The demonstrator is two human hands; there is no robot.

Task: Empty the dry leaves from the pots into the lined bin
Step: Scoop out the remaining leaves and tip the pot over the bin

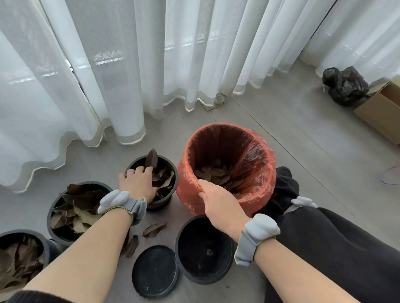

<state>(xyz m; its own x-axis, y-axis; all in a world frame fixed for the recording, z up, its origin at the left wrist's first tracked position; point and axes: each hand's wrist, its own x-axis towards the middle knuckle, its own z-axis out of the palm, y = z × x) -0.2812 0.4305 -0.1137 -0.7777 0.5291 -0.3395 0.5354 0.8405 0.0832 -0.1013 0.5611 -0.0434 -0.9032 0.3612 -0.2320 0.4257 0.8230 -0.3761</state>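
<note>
The left hand point(138, 183) lies over the near rim of the far black pot point(174, 173), its fingers bent down among the dry leaves point(164, 180); I cannot tell whether they hold any. The right hand point(217, 202) grips the near rim of the orange-lined bin point(260, 158), just right of that pot, with leaves at its bottom. Nearer on the left stand a middle pot point(54, 204) and a nearest pot point(19, 232), both full. An empty pot point(181, 242) and a black saucer point(155, 270) sit between the arms.

I get soft, bright daylight through the curtains point(152, 57), weak shadows on the floor point(286, 136), glints on the lined bin point(251, 158), wide-angle bending at the edges
</note>
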